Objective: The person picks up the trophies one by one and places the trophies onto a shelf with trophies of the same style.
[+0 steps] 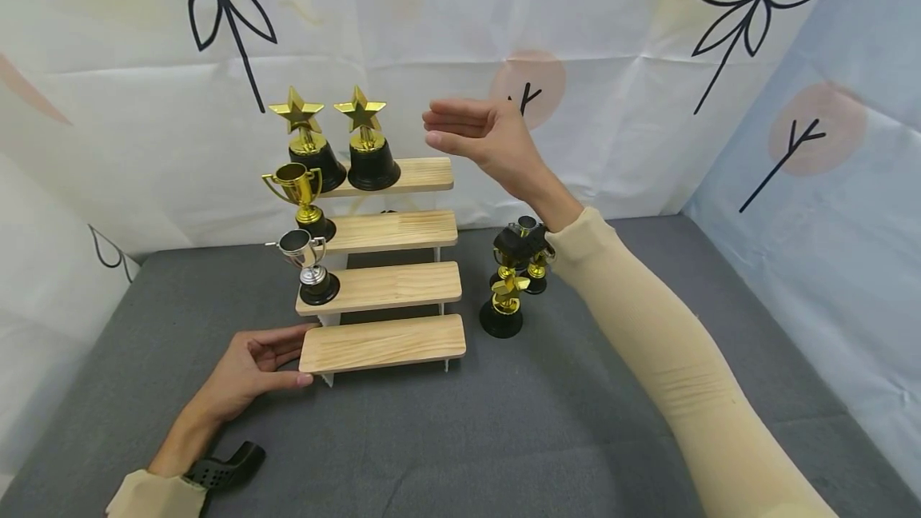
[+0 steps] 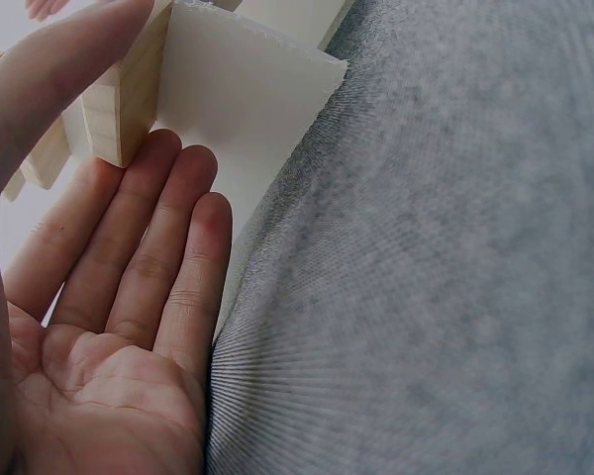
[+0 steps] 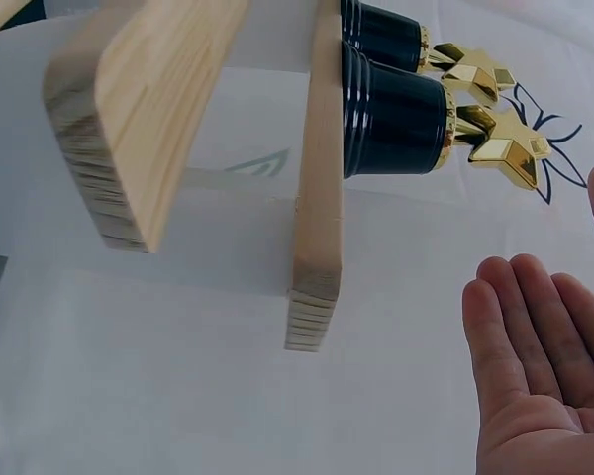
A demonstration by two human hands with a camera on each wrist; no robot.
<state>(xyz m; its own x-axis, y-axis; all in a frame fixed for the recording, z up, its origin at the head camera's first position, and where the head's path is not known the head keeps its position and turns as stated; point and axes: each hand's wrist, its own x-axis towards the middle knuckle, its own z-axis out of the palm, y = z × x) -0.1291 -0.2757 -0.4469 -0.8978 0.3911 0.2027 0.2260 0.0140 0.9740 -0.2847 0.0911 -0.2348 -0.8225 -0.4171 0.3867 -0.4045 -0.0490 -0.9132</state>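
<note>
My left hand (image 1: 248, 366) holds the left end of the lowest wooden board (image 1: 381, 344) of a tiered display stand, thumb at the front corner and fingers at the back. In the left wrist view those fingers (image 2: 183, 267) are nearly straight, touching the board's end (image 2: 119, 104). My right hand (image 1: 489, 138), holding nothing, hovers right of the top board with fingers extended together. Two gold star trophies (image 1: 370, 162) stand on that top board. Below them, at the left ends, are a gold cup trophy (image 1: 297, 186) and a silver cup trophy (image 1: 305, 258), one per board.
Right of the stand, a gold star trophy (image 1: 504, 310) stands on the grey cloth (image 1: 460, 438). Several cup trophies (image 1: 536, 270) behind it are partly hidden by the black device on my right wrist. A patterned white backdrop (image 1: 403, 14) rises behind the stand.
</note>
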